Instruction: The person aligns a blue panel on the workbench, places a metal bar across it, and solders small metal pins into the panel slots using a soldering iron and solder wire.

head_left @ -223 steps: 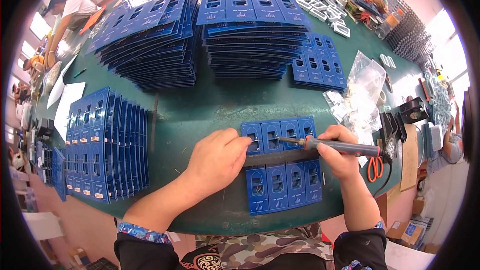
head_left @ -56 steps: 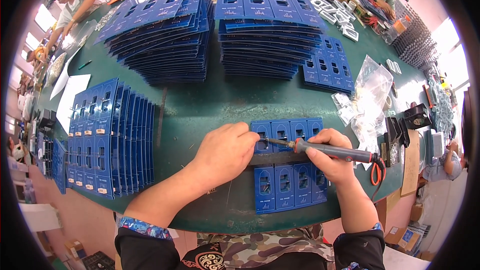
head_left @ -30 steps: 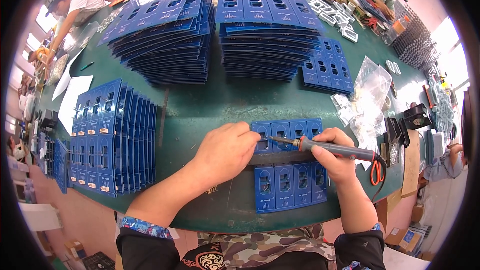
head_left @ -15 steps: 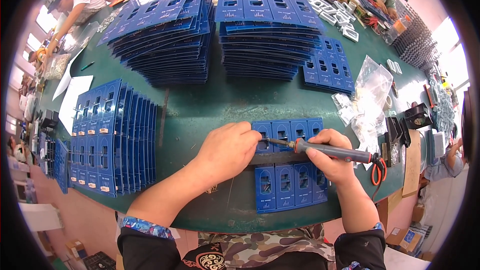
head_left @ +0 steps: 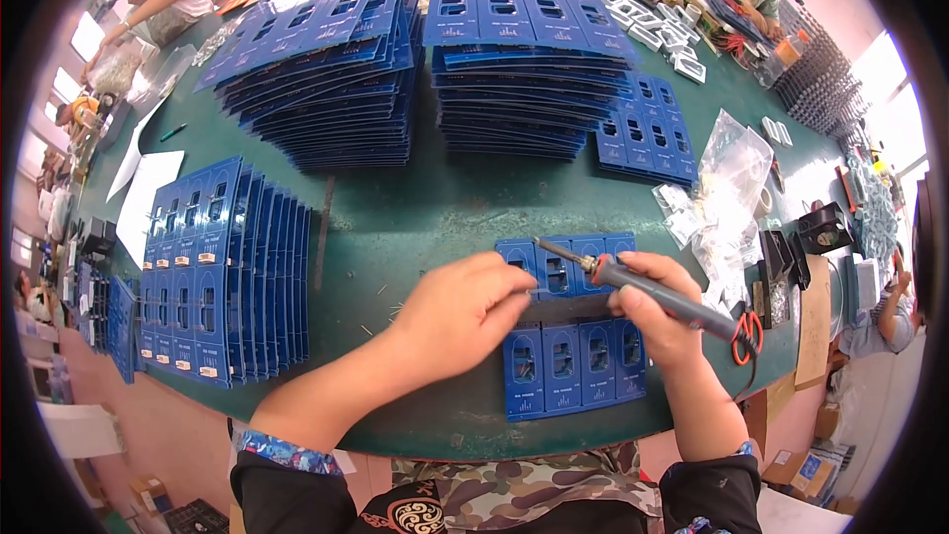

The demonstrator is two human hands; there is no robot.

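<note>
My right hand (head_left: 664, 321) grips a soldering iron (head_left: 682, 307) by its grey handle. The iron's metal tip points up and left, above the top row of a blue circuit board panel (head_left: 565, 398). At the left edge of that panel, my left hand (head_left: 465, 316) has thumb and forefinger pinched together; whatever they hold is too small to make out. The panel lies in front of me, showing two rows of units with cut-out windows. A dark strip (head_left: 568, 311) runs across its middle, partly hidden by my hands.
Two tall stacks of blue panels (head_left: 326, 104) (head_left: 524, 99) stand at the back. More panels (head_left: 198, 277) lean upright at left. A plastic bag (head_left: 733, 163) with white parts, a black holder (head_left: 825, 229) and orange-handled scissors (head_left: 748, 336) lie at right. Two people work across the table.
The soldering iron's tip has lifted off the panel's upper left and now points up. My left fingers have shifted slightly right and down. At far left, a co-worker has straightened.
</note>
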